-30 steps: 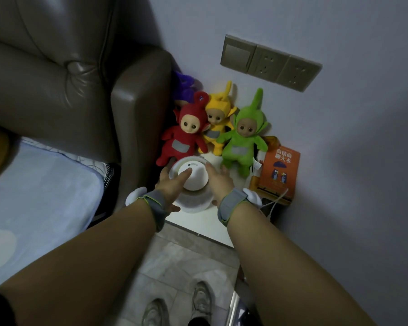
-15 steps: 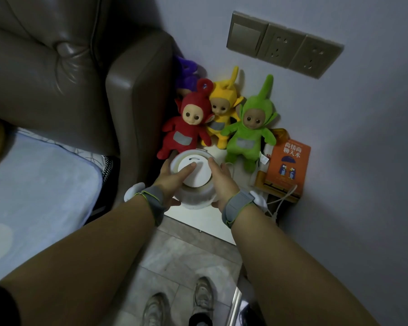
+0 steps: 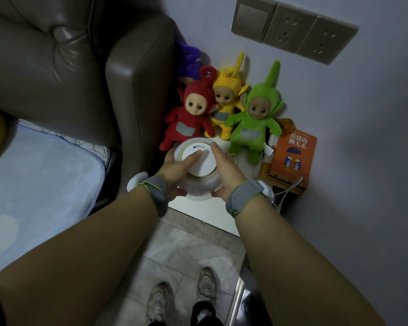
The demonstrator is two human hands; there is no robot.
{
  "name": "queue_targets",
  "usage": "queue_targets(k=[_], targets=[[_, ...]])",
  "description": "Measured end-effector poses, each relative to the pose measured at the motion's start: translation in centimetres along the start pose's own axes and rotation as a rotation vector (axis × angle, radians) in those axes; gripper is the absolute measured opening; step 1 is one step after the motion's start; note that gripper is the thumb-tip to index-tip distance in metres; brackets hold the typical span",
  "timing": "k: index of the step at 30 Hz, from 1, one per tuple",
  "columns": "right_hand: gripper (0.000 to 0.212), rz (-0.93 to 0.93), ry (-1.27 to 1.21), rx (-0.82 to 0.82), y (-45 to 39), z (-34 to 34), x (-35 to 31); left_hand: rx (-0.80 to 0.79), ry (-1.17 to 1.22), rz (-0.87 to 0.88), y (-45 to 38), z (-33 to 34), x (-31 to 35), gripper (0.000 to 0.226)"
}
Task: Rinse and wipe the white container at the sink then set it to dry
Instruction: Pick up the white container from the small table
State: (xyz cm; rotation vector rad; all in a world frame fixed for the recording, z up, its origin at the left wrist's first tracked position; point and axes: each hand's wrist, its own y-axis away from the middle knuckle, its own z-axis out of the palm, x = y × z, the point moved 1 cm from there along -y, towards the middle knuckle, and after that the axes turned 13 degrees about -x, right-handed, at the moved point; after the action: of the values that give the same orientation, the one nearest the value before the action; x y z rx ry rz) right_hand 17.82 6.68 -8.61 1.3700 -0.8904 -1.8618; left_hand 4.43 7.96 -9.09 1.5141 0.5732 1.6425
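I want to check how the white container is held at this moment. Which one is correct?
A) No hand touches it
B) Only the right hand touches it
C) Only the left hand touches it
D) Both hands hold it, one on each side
D: the left hand and the right hand clasp the white container from opposite sides, and a left finger lies across its lid.

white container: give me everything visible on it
The white container is round, with a flat white lid bearing a small curved slot near its far edge, over a cloudy, translucent-looking body. It sits upright, low over the white tabletop; whether it rests there or is just lifted is unclear. The left hand grips its left side, thumb lying across the lid; the right hand clasps its right side. The red plush doll sits just behind.
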Motion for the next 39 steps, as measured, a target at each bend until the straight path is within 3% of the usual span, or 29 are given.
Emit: queue_targets(k=[13, 29, 34, 39], targets=[[0.091, -0.075, -0.024, 0.005, 4.6, 1.0, 1.3, -0.008, -0.007, 0.031, 4.2, 0.1, -0.6, 0.089], [0.083, -0.255, 0.389, 0.106, 9.8, 3.7, -0.8, 0.064, -0.058, 0.063, 9.5, -0.3, 0.1, 0.093], [0.086, -0.238, 0.536, 0.059, 13.0, 4.8, -3.1, 0.077, -0.089, 0.085, 12.7, -0.3, 2.2, 0.104], [0.091, -0.290, 0.610, 0.067, 16.9, 6.5, -4.7, 0.030, -0.016, 0.126, 16.7, -0.8, 4.2, 0.088]])
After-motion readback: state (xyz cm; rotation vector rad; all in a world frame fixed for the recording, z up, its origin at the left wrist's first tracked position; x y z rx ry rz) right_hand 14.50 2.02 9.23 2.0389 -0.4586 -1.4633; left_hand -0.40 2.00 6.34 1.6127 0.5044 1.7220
